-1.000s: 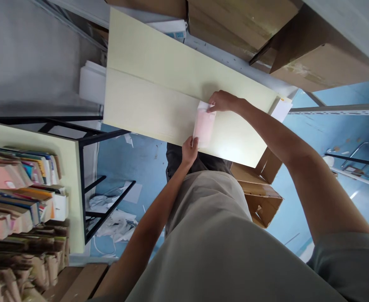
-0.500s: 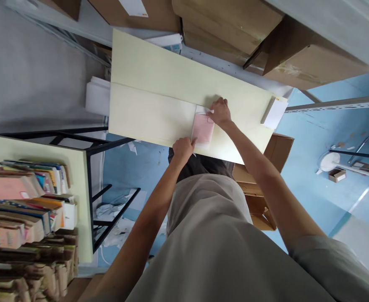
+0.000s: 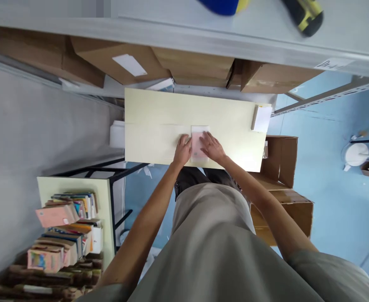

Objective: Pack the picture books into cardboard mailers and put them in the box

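1. L hand [image 3: 182, 150] & R hand [image 3: 212, 147] both flat on the small pink-and-white paper envelope [image 3: 198, 144], one on each side, fingers spread narrow and pressing down, not gripping.
2. Envelope lies on the pale cream rectangular tabletop [image 3: 159, 126], right between the two hands, near the table's front edge.
3. Step in hand, as I read it: pressing/smoothing the envelope flat against the tabletop. Looks mid-step, w/ both palms still bearing on it.
4. Next move prob calls for even pressure along the edges w/o letting the paper skid; one hand should pin while the other works.
5. Orientation: envelope's long axis runs away from the person, white end pointing to the far side past the fingertips, pink part nearest the wrists.
6. Beyond the R hand, a white paper slip [image 3: 261, 118] sits at the table's far R corner, well apart.
7. Past the fingertips: brown cardboard boxes [image 3: 200, 65] under a grey shelf. Off to the L hand's side, low, a stack of colourful books [image 3: 64, 235].
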The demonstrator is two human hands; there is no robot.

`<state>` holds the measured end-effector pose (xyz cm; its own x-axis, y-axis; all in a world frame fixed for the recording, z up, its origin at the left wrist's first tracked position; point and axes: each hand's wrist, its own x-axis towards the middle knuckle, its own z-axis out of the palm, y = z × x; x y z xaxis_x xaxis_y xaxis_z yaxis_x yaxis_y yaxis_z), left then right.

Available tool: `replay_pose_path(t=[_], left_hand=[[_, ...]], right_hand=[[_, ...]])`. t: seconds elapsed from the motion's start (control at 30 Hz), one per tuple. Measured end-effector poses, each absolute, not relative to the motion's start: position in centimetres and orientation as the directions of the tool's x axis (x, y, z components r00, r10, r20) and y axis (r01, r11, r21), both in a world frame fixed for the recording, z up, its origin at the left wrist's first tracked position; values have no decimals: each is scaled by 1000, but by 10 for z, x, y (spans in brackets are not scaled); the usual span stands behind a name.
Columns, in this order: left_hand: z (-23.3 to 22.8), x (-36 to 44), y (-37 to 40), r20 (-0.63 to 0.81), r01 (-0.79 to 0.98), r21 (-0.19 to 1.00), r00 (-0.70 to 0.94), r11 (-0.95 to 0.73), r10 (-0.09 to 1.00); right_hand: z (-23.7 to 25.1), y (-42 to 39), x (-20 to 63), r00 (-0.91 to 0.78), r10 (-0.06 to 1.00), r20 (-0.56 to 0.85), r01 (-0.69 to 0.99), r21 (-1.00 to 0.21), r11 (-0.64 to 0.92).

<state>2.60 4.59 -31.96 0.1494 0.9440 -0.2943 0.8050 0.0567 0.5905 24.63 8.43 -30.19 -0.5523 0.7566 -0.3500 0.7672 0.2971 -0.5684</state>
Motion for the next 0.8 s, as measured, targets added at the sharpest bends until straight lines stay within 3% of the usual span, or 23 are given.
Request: replay_pose_path(t=[0.1,0.2,0.4,0.57,0.67,0.8], left_hand=[[-300,27,53,-355,853,518,150,61,923],[-272,37,73,-287,860,509,129,37,949],[-164,90,165,185,736,592,273,-329,944],[-67,144,259,448,651,551,296,-521,844],[-39,165,302,475,639,541,304,-547,826],[-24,174,324,459,651,537,309,-537,833]], right_hand=[[-282,85,247,-553,772,-312,758,-573,311],[-242,94,256,-563,797,-219,745,-552,375],[-120,167,299,-400,906,136,803,-425,418],[-33,273,330,-168,881,442,874,-347,340],[-17,324,336,-123,885,448,900,-325,289],[-24,357,336,-87,936,342,931,-305,198]])
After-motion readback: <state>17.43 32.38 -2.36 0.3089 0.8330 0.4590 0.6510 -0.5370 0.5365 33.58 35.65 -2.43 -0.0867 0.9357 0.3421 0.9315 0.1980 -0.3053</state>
